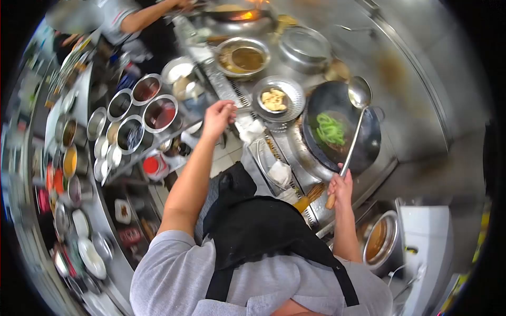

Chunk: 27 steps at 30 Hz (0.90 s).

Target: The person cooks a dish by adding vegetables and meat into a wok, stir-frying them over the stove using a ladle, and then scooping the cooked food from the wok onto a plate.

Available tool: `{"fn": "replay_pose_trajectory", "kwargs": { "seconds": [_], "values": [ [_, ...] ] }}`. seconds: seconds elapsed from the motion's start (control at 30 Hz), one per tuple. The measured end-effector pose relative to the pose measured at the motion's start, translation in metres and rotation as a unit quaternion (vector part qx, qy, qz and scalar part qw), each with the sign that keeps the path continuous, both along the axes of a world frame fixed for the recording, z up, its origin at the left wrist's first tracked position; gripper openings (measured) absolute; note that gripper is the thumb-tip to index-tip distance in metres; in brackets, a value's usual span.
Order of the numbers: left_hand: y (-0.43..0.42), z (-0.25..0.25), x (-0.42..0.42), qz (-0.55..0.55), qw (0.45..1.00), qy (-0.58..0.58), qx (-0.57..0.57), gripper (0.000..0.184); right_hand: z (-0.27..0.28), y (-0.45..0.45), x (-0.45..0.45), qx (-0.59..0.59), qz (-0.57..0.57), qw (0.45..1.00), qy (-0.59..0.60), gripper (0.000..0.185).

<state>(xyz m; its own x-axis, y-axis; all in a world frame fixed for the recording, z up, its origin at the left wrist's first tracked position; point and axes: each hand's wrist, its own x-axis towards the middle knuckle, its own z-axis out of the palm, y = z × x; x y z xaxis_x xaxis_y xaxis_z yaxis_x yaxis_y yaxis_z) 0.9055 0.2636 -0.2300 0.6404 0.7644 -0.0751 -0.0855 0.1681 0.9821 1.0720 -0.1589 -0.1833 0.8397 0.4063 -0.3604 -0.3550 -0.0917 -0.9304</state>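
My right hand [341, 185] is closed around the wooden-ended handle of a long metal ladle [360, 94], whose bowl is raised over the far rim of a dark wok [363, 150]. Bright green vegetable strips [330, 129] lie in the wok, with some brownish food beside them. My left hand [220, 115] is closed on the handle of a perforated metal strainer [296, 100], left of the wok. Pale yellowish pieces of food [274, 99] sit in the strainer.
Beyond the strainer stand a bowl of brown liquid [247, 59] and an upturned metal basin [304, 48]. Flames rise by another wok [237, 22], near a co-worker's arm [147, 18]. Several sauce pots [159, 114] line the left counter. A soup pot [389, 231] is at right.
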Motion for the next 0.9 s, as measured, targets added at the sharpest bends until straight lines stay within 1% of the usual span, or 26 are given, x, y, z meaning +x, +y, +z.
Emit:
{"fn": "replay_pose_trajectory", "kwargs": {
  "seconds": [0.03,0.1,0.13,0.17,0.23,0.3,0.37,0.4,0.43,0.53,0.57,0.6,0.63,0.67,0.7,0.77,0.8,0.83,0.9],
  "values": [
    [0.001,-0.006,0.033,-0.034,0.999,0.021,0.01,0.023,-0.003,0.001,-0.007,-0.006,-0.007,1.0,-0.02,0.045],
    [0.007,-0.033,0.088,-0.075,0.995,0.067,0.006,0.025,-0.005,-0.002,-0.026,-0.008,-0.052,0.998,-0.03,0.046],
    [0.01,-0.05,0.113,-0.072,0.993,0.094,0.031,0.028,-0.007,-0.004,-0.036,-0.018,-0.066,0.997,-0.037,0.047],
    [0.013,-0.061,0.132,-0.096,0.99,0.093,0.034,0.028,-0.007,-0.008,-0.048,-0.027,-0.081,0.995,-0.046,0.048],
    [0.023,-0.083,0.168,-0.086,0.953,0.29,0.018,0.024,-0.028,-0.016,-0.069,-0.035,-0.105,0.993,-0.047,0.048],
    [0.031,-0.135,0.204,-0.013,0.957,0.27,-0.11,0.019,-0.048,-0.017,-0.094,-0.068,-0.127,0.989,-0.024,0.048],
    [0.031,-0.141,0.224,0.034,0.943,0.229,-0.241,0.017,-0.067,-0.016,-0.118,-0.094,-0.128,0.987,0.004,0.046],
    [0.036,-0.148,0.23,-0.006,0.94,0.25,-0.233,0.016,-0.086,-0.019,-0.129,-0.086,-0.136,0.986,0.038,0.046],
    [0.04,-0.156,0.236,-0.042,0.935,0.27,-0.226,0.015,-0.082,-0.011,-0.137,-0.064,-0.143,0.985,0.073,0.05],
    [0.047,-0.141,0.245,-0.059,0.932,0.303,-0.188,0.012,-0.068,-0.005,-0.156,-0.026,-0.162,0.984,0.07,0.055],
    [0.053,-0.135,0.245,-0.077,0.948,0.292,-0.103,0.009,-0.074,-0.01,-0.161,-0.019,-0.163,0.984,0.064,0.058],
    [0.056,-0.129,0.245,-0.094,0.956,0.276,-0.018,0.008,-0.067,-0.009,-0.164,-0.032,-0.176,0.982,0.067,0.055],
    [0.056,-0.121,0.244,-0.103,0.956,0.274,-0.015,0.008,-0.055,-0.008,-0.163,-0.045,-0.187,0.979,0.066,0.052],
    [0.058,-0.111,0.243,-0.09,0.97,0.224,0.006,0.008,-0.047,-0.013,-0.162,-0.045,-0.173,0.982,0.066,0.058],
    [0.06,-0.095,0.242,-0.076,0.982,0.174,0.026,0.008,-0.04,-0.013,-0.16,-0.042,-0.18,0.981,0.064,0.058],
    [0.045,-0.041,0.239,-0.104,0.988,0.105,0.05,0.01,-0.028,-0.012,-0.153,-0.038,-0.188,0.979,0.071,0.052],
    [0.038,-0.022,0.24,-0.133,0.985,0.081,0.078,0.009,-0.025,-0.01,-0.146,-0.037,-0.179,0.982,0.043,0.046],
    [0.024,0.002,0.24,-0.181,0.972,0.057,0.137,0.011,-0.016,-0.004,-0.137,-0.033,-0.183,0.982,0.043,0.046],
    [-0.016,0.04,0.245,-0.216,0.963,0.05,0.153,0.013,0.011,0.013,-0.12,0.032,-0.183,0.978,0.093,0.041]
  ]
}}
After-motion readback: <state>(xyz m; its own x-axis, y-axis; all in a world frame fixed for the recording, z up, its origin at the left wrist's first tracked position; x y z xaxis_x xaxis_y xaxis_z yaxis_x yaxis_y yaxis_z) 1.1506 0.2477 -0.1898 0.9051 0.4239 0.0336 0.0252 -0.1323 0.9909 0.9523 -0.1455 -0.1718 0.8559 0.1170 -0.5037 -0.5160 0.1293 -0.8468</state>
